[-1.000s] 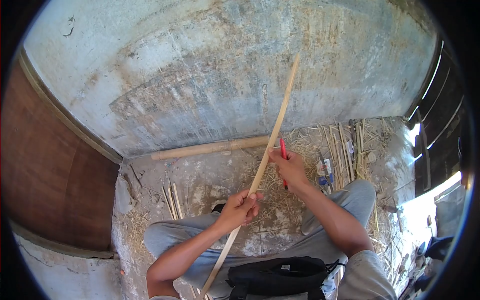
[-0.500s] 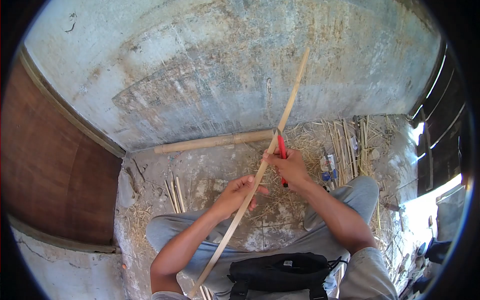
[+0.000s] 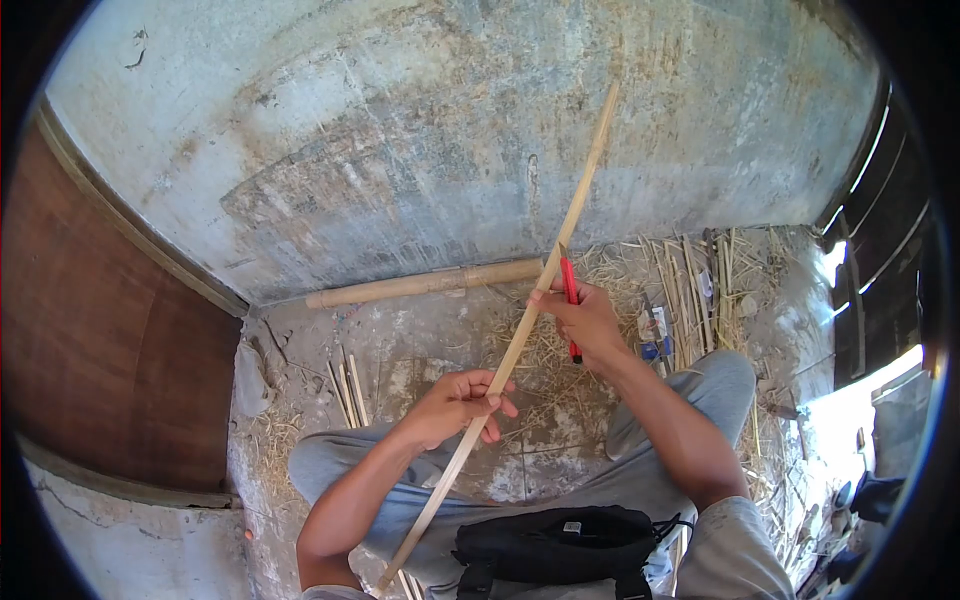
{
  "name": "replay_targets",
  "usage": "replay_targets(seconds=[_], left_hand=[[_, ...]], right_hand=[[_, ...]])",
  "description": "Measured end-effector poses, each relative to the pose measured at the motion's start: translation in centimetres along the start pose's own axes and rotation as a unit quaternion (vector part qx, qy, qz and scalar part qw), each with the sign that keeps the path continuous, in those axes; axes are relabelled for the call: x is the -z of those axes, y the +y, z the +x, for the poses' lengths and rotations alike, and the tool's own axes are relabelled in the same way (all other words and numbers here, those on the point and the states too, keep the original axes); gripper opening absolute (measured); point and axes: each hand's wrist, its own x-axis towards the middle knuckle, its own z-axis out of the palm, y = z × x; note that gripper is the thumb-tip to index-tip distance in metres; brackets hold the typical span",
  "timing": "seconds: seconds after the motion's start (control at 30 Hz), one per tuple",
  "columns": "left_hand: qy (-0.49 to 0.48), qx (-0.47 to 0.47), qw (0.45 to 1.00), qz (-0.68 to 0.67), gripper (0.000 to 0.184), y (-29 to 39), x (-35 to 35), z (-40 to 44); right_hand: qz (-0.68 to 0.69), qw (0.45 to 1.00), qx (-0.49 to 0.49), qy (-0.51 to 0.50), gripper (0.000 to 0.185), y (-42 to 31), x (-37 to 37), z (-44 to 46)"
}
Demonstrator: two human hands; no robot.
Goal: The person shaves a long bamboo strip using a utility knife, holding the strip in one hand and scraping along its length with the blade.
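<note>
A long, pale bamboo strip (image 3: 527,325) runs slantwise from my lap up in front of the wall. My left hand (image 3: 462,408) grips it at its lower middle, thumb on top and fingers behind. My right hand (image 3: 585,325) holds a red utility knife (image 3: 571,305) and also pinches the strip between thumb and finger. The knife's blade end points up and lies close against the strip; whether it cuts in is too small to tell.
A thick bamboo pole (image 3: 425,284) lies along the foot of the stained wall (image 3: 420,150). Thin bamboo sticks (image 3: 690,290) and shavings (image 3: 540,390) litter the floor. A black bag (image 3: 555,545) rests on my lap. A brown door panel (image 3: 120,330) stands at left.
My left hand has slid down the strip toward my lap, and its thumb now lies over the strip. My right hand and the knife have shifted slightly right and up.
</note>
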Motion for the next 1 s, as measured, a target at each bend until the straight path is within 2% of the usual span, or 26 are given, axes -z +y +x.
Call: replay_targets(seconds=[0.1,0.17,0.4,0.47,0.7,0.77,1.0], left_hand=[[0.007,-0.003,0.999,-0.051,0.030,0.1,0.4,0.0],[-0.006,0.000,0.997,-0.077,0.030,0.2,0.4,0.0],[0.032,-0.006,0.999,-0.017,0.027,0.2,-0.2,0.2],[0.048,-0.037,0.998,0.013,0.026,-0.4,-0.2,0.4],[0.086,-0.013,0.996,0.002,0.023,0.5,-1.1,0.1],[0.084,-0.007,0.996,0.010,0.024,0.5,-1.1,0.1],[0.074,-0.015,0.997,-0.017,0.024,0.2,-1.1,0.1]], right_hand=[[0.002,0.999,-0.028,-0.034,0.019,0.4,0.0,-0.1],[-0.031,0.999,0.024,-0.024,0.021,1.1,-0.3,0.1],[-0.034,0.998,0.049,-0.011,0.019,1.7,-0.4,0.2],[-0.051,0.997,0.049,-0.011,0.014,1.5,-0.5,-0.1],[-0.064,0.996,0.063,0.020,0.018,3.1,-0.2,0.8],[-0.073,0.996,0.032,0.028,0.023,3.2,-0.1,0.9],[-0.095,0.993,0.069,0.020,0.018,3.9,0.0,1.3]])
